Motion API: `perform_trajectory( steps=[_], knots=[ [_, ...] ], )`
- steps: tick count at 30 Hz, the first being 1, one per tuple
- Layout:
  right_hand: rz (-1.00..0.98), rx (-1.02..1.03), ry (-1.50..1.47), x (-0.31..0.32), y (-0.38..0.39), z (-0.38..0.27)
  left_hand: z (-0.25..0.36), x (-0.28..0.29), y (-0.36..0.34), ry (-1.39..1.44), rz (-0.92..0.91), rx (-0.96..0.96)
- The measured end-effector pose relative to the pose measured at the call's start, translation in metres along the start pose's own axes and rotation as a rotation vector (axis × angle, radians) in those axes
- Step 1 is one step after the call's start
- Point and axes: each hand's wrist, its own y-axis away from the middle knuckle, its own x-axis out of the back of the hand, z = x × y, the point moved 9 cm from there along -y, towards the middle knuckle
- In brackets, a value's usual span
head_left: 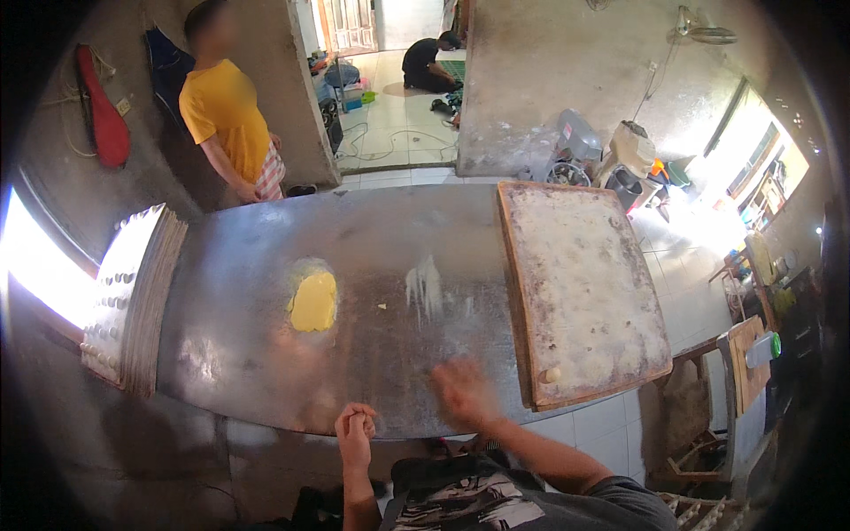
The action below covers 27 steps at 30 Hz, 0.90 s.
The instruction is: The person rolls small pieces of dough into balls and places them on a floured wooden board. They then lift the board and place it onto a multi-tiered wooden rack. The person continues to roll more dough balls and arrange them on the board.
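My left hand (356,423) is at the near edge of the dark metal table (239,372), its fingers curled in; whatever they may hold is hidden. Farther right, my right hand (466,395) is low over the tabletop, smeared by motion, so its fingers are unclear. Beyond my left hand lies a flat yellow slab (314,302), soft like butter or dough. A tiny pale scrap (382,306) sits to its right, then a whitish smear (425,288). One small round dough ball (553,375) rests on the near corner of a floury tray (589,283) at the table's right.
A stack of trays (142,301) stands at the table's left end, small pale pieces on the top one. A person in a yellow shirt (232,115) stands past the far left corner. Another person (427,66) crouches beyond the doorway. A mixer-like machine (577,137) stands behind the tray.
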Motion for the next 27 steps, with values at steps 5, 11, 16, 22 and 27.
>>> perform_trajectory(
  steps=[5, 11, 16, 22, 27],
  knots=[
    [0.119, -0.148, -0.038, 0.028, -0.069, -0.007, 0.023, -0.021, -0.005, -0.701, 0.135, -0.44],
    [0.192, -0.254, 0.083, 0.036, -0.079, 0.04, 0.005, -0.02, -0.005, -0.695, 0.155, -0.603],
    [0.071, -0.056, -0.139, 0.001, -0.082, -0.003, 0.015, -0.028, -0.003, -0.762, 0.203, -0.694],
    [0.19, -0.301, 0.115, 0.051, -0.101, 0.037, -0.004, -0.021, 0.003, -0.769, 0.205, -0.652],
    [-0.055, -0.094, -0.173, 0.006, -0.069, 0.023, 0.026, -0.027, 0.004, -0.841, 0.252, -0.628]
  ],
)
